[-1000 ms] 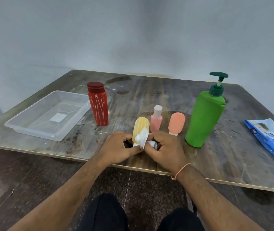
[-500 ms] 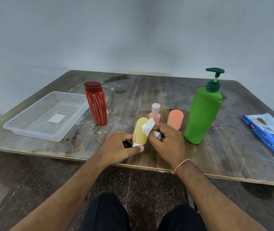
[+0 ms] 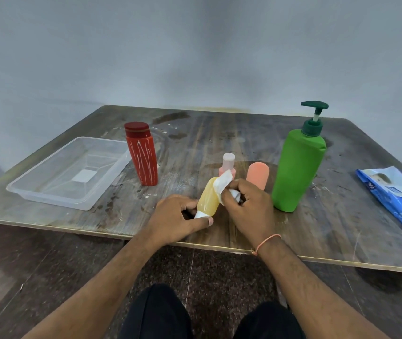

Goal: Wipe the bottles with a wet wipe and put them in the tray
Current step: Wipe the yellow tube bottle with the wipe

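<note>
Yellow bottle (image 3: 209, 197) was tilted between both hands above the near edge of the surface (image 3: 317, 231). Left hand (image 3: 175, 220) had its grip clamped on the bottle's white cap end, thumb underneath. Right hand (image 3: 246, 207) had its grip pinched on a white wet wipe (image 3: 223, 183), pressed against the bottle's upper side. Just beyond the right hand stood a small pink bottle (image 3: 228, 163) and a peach bottle (image 3: 257, 174). A tall green pump bottle (image 3: 297, 167) stood just right of it, and a blue wipes packet (image 3: 395, 194) lay farther right. Left of the hands stood a red bottle (image 3: 142, 155), with a clear tray (image 3: 48, 192) beyond it.
</note>
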